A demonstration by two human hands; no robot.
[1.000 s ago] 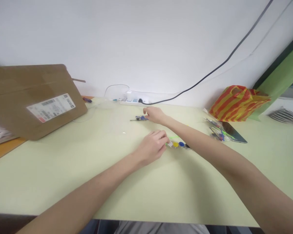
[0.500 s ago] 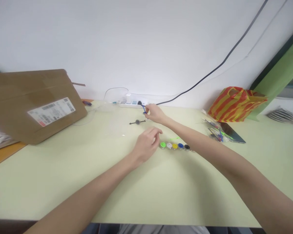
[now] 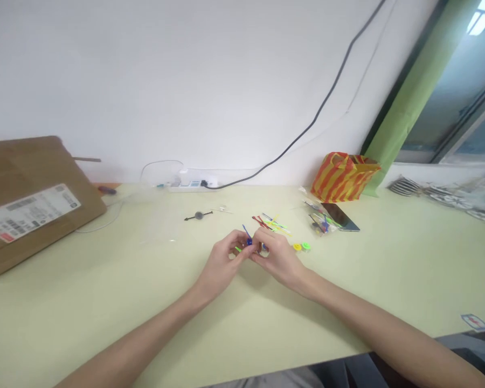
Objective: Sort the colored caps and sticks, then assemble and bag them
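Observation:
In front of me, my left hand (image 3: pixel 225 257) and my right hand (image 3: pixel 275 253) meet fingertip to fingertip, both closed in a pinch. Between them is a blue spinner arrow (image 3: pixel 246 231), its thin shaft sticking up from a round blue middle. My fingers partly cover it. A bright green tip (image 3: pixel 237 249) shows by my left fingers. Just beyond my right hand lie loose arrows in red (image 3: pixel 262 222), yellow, green and white. To its right sit a yellow round cap (image 3: pixel 297 247) and a green round cap (image 3: pixel 306 246). A black spinner arrow (image 3: pixel 199 215) with a grey centre lies farther off.
At the left a cardboard box (image 3: pixel 36 188) leans over the table. Against the wall lies a white power strip (image 3: pixel 189 186) with a black cable. Toward the right are a phone (image 3: pixel 341 217), a bag of small parts (image 3: pixel 322 223) and a red-and-yellow striped bag (image 3: pixel 343 178).
My right hand has drawn back from near the power strip with the blue arrow and met my left hand, which has closed. The view has turned right.

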